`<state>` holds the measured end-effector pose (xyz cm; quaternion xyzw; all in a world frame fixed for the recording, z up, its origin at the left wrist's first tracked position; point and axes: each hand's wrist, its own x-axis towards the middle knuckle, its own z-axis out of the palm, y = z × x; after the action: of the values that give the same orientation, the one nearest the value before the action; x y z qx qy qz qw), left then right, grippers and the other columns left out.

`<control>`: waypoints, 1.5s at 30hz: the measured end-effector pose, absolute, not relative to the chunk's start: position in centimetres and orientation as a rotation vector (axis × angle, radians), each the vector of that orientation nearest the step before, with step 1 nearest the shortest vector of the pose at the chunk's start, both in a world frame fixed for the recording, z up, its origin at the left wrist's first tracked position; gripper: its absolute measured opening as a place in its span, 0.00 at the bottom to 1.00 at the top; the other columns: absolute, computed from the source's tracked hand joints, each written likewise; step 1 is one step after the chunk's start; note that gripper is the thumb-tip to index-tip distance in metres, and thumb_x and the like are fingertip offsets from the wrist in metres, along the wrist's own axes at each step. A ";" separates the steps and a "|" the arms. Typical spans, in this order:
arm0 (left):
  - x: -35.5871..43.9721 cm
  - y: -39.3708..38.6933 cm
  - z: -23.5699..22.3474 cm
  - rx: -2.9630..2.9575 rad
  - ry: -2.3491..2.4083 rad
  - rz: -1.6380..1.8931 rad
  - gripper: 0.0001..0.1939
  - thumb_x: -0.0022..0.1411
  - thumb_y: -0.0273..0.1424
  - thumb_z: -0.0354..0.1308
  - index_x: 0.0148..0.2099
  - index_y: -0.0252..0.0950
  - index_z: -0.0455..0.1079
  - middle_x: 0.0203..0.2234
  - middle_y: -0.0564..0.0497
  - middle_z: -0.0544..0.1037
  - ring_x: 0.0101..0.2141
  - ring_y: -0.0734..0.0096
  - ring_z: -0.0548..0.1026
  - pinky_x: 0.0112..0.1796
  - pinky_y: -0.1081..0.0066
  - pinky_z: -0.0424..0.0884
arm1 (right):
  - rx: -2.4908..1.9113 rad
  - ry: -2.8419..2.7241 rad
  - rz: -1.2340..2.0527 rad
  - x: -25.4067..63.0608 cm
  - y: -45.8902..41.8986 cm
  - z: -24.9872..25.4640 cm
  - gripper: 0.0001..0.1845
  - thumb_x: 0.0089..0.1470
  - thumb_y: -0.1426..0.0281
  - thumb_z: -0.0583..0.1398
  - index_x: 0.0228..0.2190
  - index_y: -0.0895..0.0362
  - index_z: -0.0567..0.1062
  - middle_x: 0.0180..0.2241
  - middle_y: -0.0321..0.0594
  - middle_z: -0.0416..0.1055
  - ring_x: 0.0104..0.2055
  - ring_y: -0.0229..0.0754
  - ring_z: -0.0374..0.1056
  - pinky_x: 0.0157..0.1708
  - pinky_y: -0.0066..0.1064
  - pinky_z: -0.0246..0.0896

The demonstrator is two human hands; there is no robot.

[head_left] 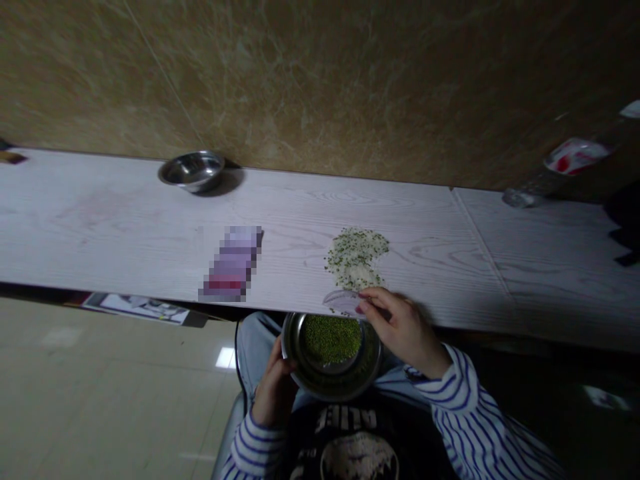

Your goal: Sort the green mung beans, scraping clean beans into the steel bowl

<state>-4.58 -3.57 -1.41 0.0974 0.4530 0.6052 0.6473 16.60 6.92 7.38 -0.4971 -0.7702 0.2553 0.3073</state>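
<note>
My left hand [277,383] is closed on the rim of a metal bowl [331,385], held over my lap just under the table edge. Green beans [333,339], which look like mung beans, lie in it. Between thumb and fingers my right hand [400,327] pinches a thin, clear plastic piece [343,301] with a curved edge, at the table's front edge above the bowl. A few green beans lie by the plastic piece. Just beyond it a pile of white grains mixed with green beans [356,257] is spread on the table.
A smaller metal bowl [193,171] stands near the wall at the back left. A blurred-out flat purple item [233,265] lies left of the pile. To the right, a clear plastic bottle [560,163] leans by the wall. The pale wood-grain table [125,233] ends just above my lap.
</note>
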 end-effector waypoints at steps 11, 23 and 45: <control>-4.6 -4.5 -2.5 0.252 1.087 1.385 0.28 0.49 0.33 0.64 0.55 0.40 0.76 0.49 0.45 0.82 0.55 0.42 0.72 0.52 0.52 0.70 | -1.387 -1.864 0.728 18.8 6.1 7.2 0.10 0.61 0.66 0.58 0.42 0.54 0.77 0.34 0.43 0.83 0.37 0.46 0.81 0.36 0.34 0.76; -4.7 -4.6 -3.3 0.273 1.088 1.394 0.27 0.47 0.35 0.65 0.53 0.41 0.76 0.50 0.45 0.81 0.57 0.39 0.70 0.54 0.51 0.67 | -1.472 -1.629 0.715 21.7 5.9 5.7 0.14 0.60 0.59 0.60 0.43 0.55 0.76 0.32 0.45 0.83 0.32 0.48 0.80 0.35 0.37 0.76; -3.9 -3.6 -2.2 0.267 1.084 1.342 0.28 0.50 0.34 0.64 0.55 0.41 0.76 0.52 0.44 0.81 0.58 0.46 0.71 0.57 0.52 0.64 | -1.471 -1.791 0.468 22.3 6.2 5.5 0.12 0.62 0.60 0.60 0.41 0.53 0.80 0.39 0.44 0.83 0.40 0.48 0.80 0.41 0.37 0.76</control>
<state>-3.95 -3.58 -2.16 0.1171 0.4758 0.5889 0.6427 22.27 6.22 5.52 -0.5756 -0.7010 0.1831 0.3791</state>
